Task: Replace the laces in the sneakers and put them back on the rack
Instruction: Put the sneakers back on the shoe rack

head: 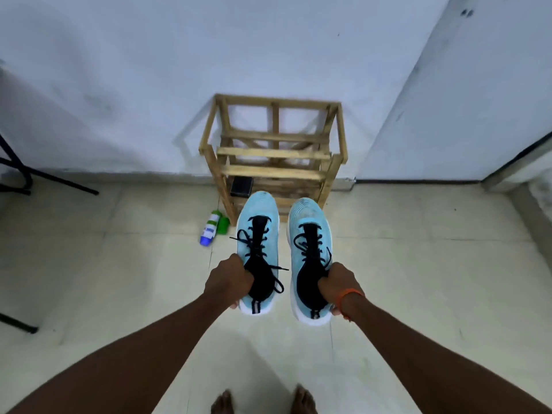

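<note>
Left hand (228,279) grips left sneaker (259,234) at the collar; right hand (337,283) grips right sneaker (310,243) likewise. Likely light, soft uppers; heel collar gives firm hold. Rack (273,153) ahead.

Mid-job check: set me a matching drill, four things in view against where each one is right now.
Things:
1 left sneaker
2 right sneaker
3 bottle
4 black box

Places:
A low inside the wooden rack
B gripped by the right hand
C lying on the floor beside the rack
D gripped by the left hand

Pairs: 1-D, 2-B, 3-C, 4-A.
</note>
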